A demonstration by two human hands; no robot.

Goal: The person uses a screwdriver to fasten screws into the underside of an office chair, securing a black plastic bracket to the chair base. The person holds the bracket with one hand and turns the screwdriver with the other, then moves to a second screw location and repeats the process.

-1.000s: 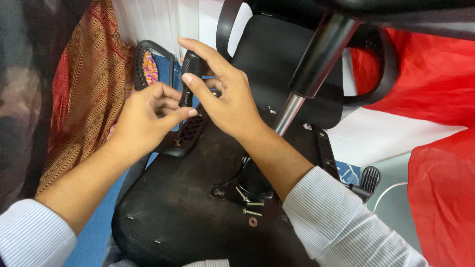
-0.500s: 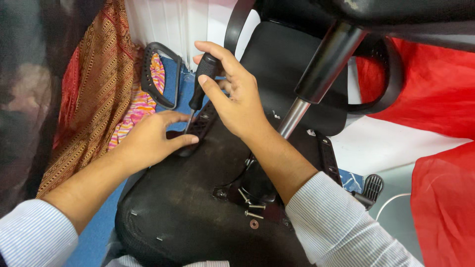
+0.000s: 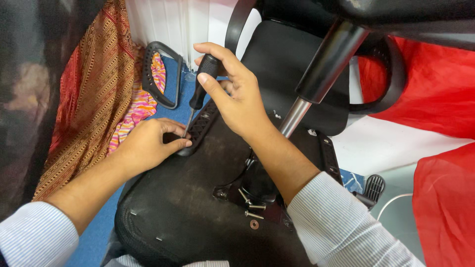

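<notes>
Screwdriver [image 3: 200,91]: one, gripped by right hand [image 3: 237,96]; left hand [image 3: 151,143] pinches tip; three loose screws [image 3: 252,206].

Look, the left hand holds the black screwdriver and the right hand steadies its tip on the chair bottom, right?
Not quite: the hands are swapped. In the head view, the right hand holds the black screwdriver, and the left hand steadies its tip on the chair bottom.
</notes>
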